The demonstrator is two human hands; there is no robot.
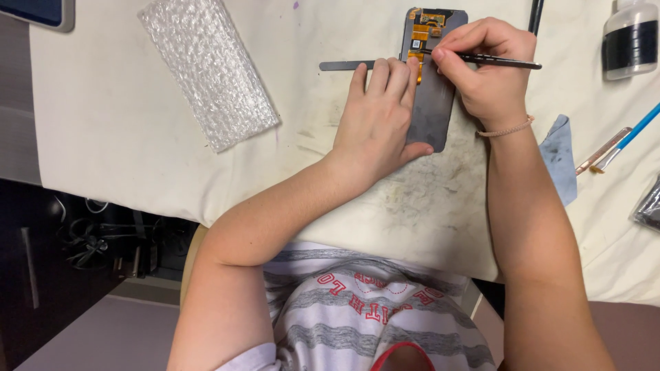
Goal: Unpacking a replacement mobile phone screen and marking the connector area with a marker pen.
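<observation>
On white cloth: left hand flat, fingers extended, pinning phone screen; right hand fingers pinching thin tool.

Both our forearms reach up from the bottom edge, bare, elbows bent and splayed outward, converging toward top centre. Our left hand lies palm-down and flat, fingers together and extended forward, thumb splayed out to the right, wrist straight. Our right hand is curled in a pen-style pinch grip, thumb and index fingertips pressed together and pointing left, remaining fingers tucked under, wrist slightly bent, a thin band around it.
</observation>
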